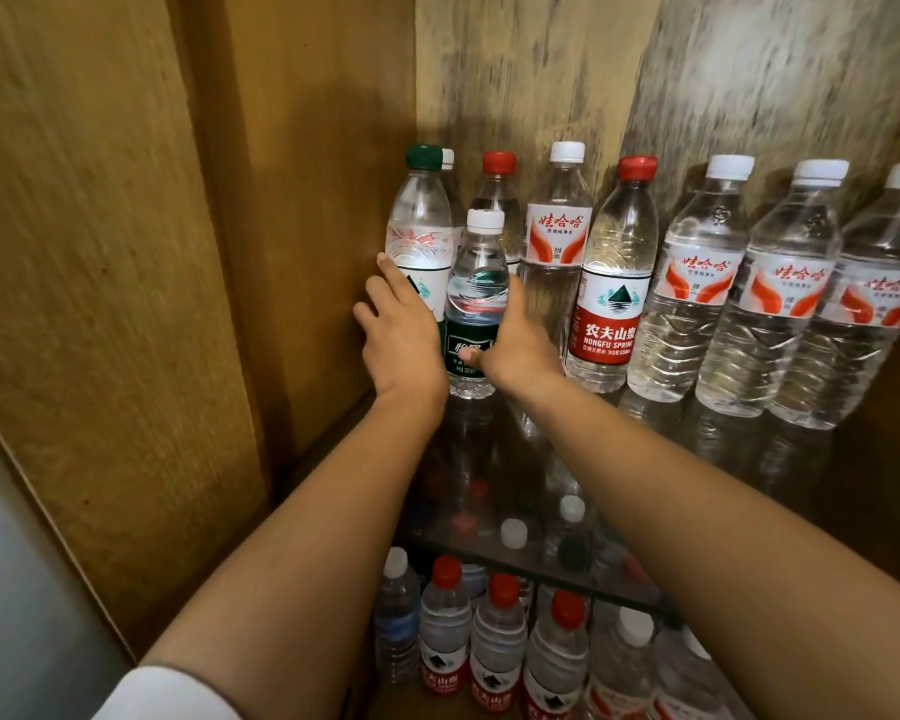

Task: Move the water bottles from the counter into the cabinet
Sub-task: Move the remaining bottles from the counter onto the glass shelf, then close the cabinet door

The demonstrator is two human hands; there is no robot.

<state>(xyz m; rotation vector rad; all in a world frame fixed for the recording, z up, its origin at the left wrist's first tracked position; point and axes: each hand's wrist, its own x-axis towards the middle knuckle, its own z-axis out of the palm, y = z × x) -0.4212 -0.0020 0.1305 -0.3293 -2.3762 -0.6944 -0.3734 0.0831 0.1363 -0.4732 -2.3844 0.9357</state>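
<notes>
Below the hands, red-capped bottles [494, 652] stand packed on the lower shelf under the glass shelf [583, 576]. The left hand [398, 335] lies with fingers straight against the green-capped bottle [419, 226], beside the cabinet wall [302, 210]. The right hand [515, 340] grips the small dark-labelled bottle [476, 304], upright on the glass shelf between both hands. Right of the hands stands a red-labelled bottle [611, 283], then three white-capped bottles [780, 283]. More bottles stand behind.

A small clear bottle [476, 304] with a white cap and dark green label is standing upright on the cabinet's glass shelf [536, 566]; taller capped bottles are lining up behind and to its right. More red-capped bottles [500, 636] are standing on the level below.
</notes>
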